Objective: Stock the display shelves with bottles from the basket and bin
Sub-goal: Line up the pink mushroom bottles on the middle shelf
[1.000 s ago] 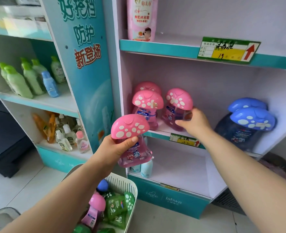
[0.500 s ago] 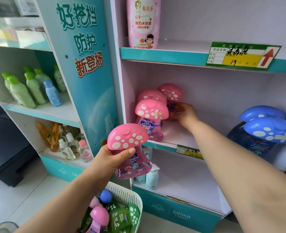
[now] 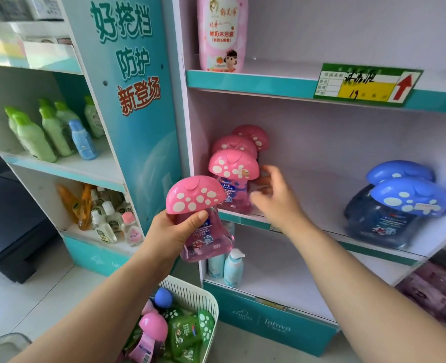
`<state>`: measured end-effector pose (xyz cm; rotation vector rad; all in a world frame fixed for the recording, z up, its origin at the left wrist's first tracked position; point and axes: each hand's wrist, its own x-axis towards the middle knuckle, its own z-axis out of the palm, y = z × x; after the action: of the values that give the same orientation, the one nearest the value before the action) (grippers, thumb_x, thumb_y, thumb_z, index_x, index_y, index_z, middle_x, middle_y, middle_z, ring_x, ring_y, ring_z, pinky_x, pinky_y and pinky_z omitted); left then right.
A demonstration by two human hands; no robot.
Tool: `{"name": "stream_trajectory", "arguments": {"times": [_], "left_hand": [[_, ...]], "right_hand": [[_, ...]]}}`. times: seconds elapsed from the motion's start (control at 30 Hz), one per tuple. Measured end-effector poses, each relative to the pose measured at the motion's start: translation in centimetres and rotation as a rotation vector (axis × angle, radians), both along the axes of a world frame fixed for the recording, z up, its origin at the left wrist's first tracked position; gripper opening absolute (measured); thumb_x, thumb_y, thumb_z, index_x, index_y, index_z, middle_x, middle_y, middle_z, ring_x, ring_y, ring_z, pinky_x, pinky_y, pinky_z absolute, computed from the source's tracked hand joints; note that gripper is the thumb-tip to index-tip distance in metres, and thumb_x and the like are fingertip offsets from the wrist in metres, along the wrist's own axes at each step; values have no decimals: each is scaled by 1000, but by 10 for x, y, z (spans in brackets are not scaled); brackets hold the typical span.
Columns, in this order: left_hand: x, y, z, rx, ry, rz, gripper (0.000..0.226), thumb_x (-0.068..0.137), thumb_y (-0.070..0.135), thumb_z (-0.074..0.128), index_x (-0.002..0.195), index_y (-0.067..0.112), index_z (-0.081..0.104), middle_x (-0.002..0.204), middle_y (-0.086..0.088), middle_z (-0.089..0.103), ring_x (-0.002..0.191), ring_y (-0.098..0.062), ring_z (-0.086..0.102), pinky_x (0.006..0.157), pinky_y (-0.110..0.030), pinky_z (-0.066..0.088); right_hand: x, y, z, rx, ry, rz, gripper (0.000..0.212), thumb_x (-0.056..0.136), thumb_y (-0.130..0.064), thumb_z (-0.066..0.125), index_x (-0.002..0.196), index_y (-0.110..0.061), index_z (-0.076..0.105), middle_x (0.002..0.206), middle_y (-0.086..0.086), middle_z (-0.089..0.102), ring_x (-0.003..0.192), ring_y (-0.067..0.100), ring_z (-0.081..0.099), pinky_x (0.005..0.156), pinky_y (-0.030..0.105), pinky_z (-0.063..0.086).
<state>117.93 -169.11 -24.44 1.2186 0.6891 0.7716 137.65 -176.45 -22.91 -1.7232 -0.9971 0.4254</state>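
Shelf (image 3: 321,205) partly filled with pink mushroom-cap bottles (image 3: 233,166).
Left hand (image 3: 173,231) grips another pink bottle (image 3: 194,197); right hand (image 3: 275,199), fingers loosely spread, hovers just beside the shelved ones.

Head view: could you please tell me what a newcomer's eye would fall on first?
The pink mushroom-capped bottle gripped in the left hand, centre frame, stands out first. Just behind it, three matching pink bottles line the left of the middle shelf, where the open right hand hovers. Two blue mushroom-capped bottles sit at that shelf's right end.
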Motion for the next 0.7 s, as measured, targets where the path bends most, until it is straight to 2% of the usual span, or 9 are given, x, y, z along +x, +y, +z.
{"name": "stream_trajectory", "arguments": {"times": [0.1,0.2,0.37,0.57,0.63,0.7], "left_hand": [[2,-3,5,43,-36,47,49,61,18,73,108,10,60,91,-4,73,79,-10,69,61,-21,54],[3,-3,9,72,-52,58,60,59,17,74,116,9,56,100,-8,70,83,-11,69,64,-22,54],[5,1,12,94,-49,42,55,58,18,74,110,13,58,97,-5,70,80,-7,68,63,-19,54],[7,6,7,78,-23,31,72,56,25,86,120,11,55,106,-9,70,93,-18,67,70,-26,55],[7,7,7,79,-28,31,68,58,22,84,119,11,56,105,-8,70,93,-18,67,70,-26,55],[6,9,7,79,-30,27,64,57,24,78,117,13,57,104,-7,70,93,-17,67,71,-26,56]], "right_hand": [[-7,13,-8,-199,-164,-51,47,74,-31,77,115,-22,54,103,-8,65,92,13,62,80,28,50],[-5,28,-15,-301,-287,-116,39,74,-38,75,107,-20,63,105,0,69,93,21,64,79,29,51],[11,48,-17,-307,-366,-157,41,72,-41,75,105,-19,66,103,4,70,94,28,64,82,35,52],[23,65,-17,-285,-372,-138,47,71,-42,78,110,-19,66,108,3,70,99,28,64,82,34,52],[29,66,-16,-324,-371,-138,66,61,-55,80,115,-21,64,110,4,69,101,26,63,81,30,51],[36,66,-15,-401,-377,-184,101,45,-70,79,127,-19,52,121,7,60,109,25,58,85,28,49]]}}
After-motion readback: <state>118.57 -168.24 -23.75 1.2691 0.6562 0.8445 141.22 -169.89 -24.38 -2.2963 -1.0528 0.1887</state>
